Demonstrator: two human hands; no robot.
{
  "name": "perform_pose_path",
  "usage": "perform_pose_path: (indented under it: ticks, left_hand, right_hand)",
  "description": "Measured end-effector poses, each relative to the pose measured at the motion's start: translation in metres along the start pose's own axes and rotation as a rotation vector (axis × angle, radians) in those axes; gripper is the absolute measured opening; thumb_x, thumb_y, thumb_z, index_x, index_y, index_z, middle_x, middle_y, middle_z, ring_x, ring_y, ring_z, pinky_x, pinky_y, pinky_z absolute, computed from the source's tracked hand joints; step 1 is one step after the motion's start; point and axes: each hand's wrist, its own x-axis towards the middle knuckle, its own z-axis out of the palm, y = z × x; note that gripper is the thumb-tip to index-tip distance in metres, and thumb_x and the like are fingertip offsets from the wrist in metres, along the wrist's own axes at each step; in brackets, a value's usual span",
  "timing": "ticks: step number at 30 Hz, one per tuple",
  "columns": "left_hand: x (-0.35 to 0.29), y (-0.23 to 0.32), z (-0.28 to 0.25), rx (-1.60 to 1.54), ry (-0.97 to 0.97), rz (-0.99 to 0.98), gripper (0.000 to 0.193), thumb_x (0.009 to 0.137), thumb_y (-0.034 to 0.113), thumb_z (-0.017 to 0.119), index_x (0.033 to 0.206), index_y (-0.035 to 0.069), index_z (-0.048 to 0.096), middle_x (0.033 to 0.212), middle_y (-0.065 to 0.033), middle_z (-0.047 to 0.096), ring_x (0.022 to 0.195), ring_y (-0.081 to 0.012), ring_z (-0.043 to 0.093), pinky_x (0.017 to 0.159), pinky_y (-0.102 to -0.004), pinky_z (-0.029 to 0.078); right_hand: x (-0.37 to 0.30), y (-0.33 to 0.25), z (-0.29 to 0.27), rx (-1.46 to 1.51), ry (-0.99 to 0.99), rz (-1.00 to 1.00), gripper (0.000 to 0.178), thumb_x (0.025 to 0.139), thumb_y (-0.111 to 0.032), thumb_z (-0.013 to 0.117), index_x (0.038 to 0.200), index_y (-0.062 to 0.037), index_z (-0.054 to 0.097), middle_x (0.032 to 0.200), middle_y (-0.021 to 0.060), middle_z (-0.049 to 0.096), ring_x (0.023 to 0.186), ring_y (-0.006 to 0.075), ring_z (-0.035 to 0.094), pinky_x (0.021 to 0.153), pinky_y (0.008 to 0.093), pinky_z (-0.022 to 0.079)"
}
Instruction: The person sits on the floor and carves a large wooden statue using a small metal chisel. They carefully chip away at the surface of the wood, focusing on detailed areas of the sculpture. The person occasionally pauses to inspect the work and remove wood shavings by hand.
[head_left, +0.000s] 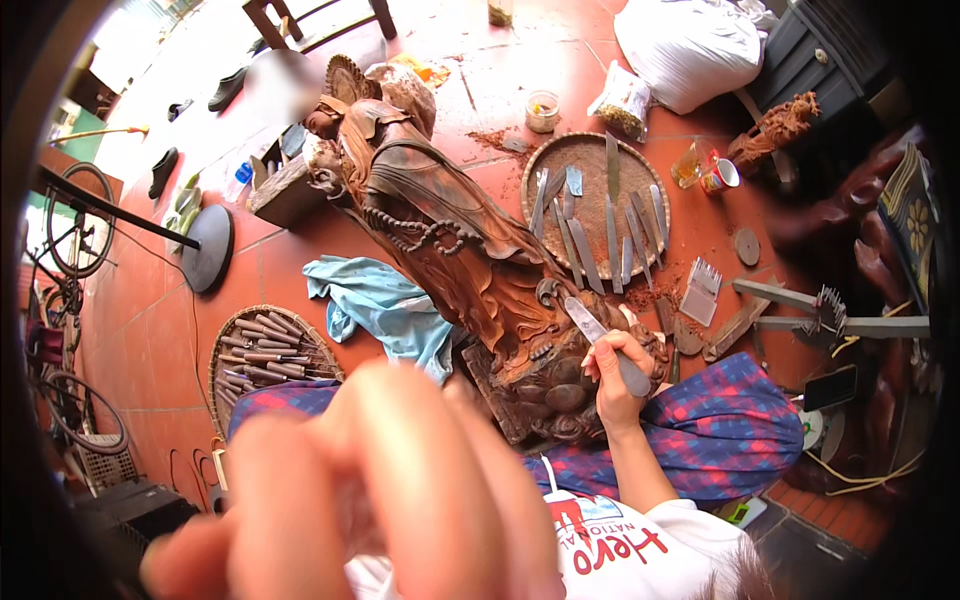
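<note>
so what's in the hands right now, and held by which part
The right hand grips a flat grey metal tool around its middle. Left hand blurred: cannot tell.

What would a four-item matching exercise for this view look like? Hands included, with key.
Column one
1. Right hand
2. Cloth
3. Left hand
4. Carved statue

Column two
A. Blurred, large in the foreground
B. Brown, its head toward the picture's upper left
C. Gripping a flat metal tool
D. Pale blue, crumpled

Right pairs: 1-C, 2-D, 3-A, 4-B
</note>
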Motion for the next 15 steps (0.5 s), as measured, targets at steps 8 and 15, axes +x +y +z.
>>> perform_pose_path:
  ticks: [8, 15]
  left_hand:
    - [0.021, -0.004, 0.062, 0.108, -0.302, 0.151, 0.022, 0.095, 0.03, 0.061, 0.099, 0.009, 0.064, 0.106, -0.0071, 0.058, 0.109, -0.0262, 0.058, 0.096, -0.0333, 0.047]
    - [0.019, 0.001, 0.079, 0.248, -0.367, 0.299, 0.009, 0.09, 0.02, 0.068, 0.095, 0.013, 0.067, 0.103, -0.0021, 0.061, 0.109, -0.0201, 0.057, 0.095, -0.0305, 0.045]
  right_hand:
    - [0.003, 0.005, -0.01, 0.052, -0.044, -0.003, 0.022, 0.101, -0.018, 0.065, 0.085, -0.0037, 0.062, 0.075, 0.0041, 0.063, 0.062, 0.0091, 0.055, 0.054, 0.0216, 0.04]
    - [0.003, 0.004, -0.009, 0.112, -0.081, 0.019, 0.019, 0.1, -0.016, 0.066, 0.087, -0.0032, 0.063, 0.076, 0.0039, 0.064, 0.063, 0.0092, 0.057, 0.055, 0.0214, 0.042]
